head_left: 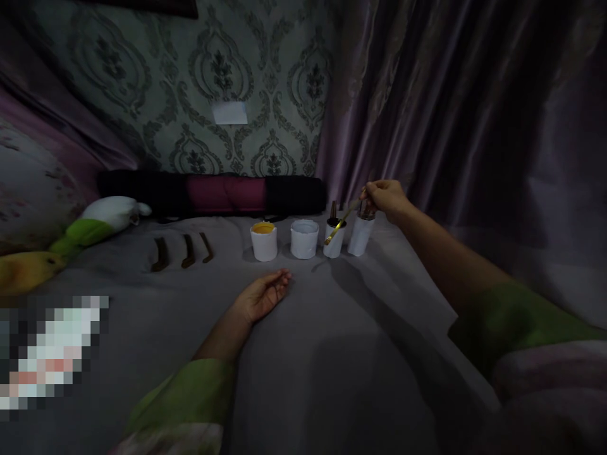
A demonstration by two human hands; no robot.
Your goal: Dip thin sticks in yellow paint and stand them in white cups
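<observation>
My right hand (386, 197) is stretched out over a row of white cups at the back of the grey sheet and pinches the end of a thin brush (340, 225). The brush slants down, its yellow-tipped end at the rim of the third cup (333, 240). A taller white cup (360, 236) stands right under that hand. To the left stand a wide white cup (304, 239) and a cup of yellow paint (263, 242). My left hand (263, 295) lies on the sheet in front of the cups, palm up, fingers loosely curled, holding nothing.
Three dark brown curved pieces (183, 251) lie in a row left of the cups. A black and magenta roll (213, 193) lies along the patterned wall. A green and white soft toy (102, 221) rests at left. Purple curtains (450, 114) hang at right.
</observation>
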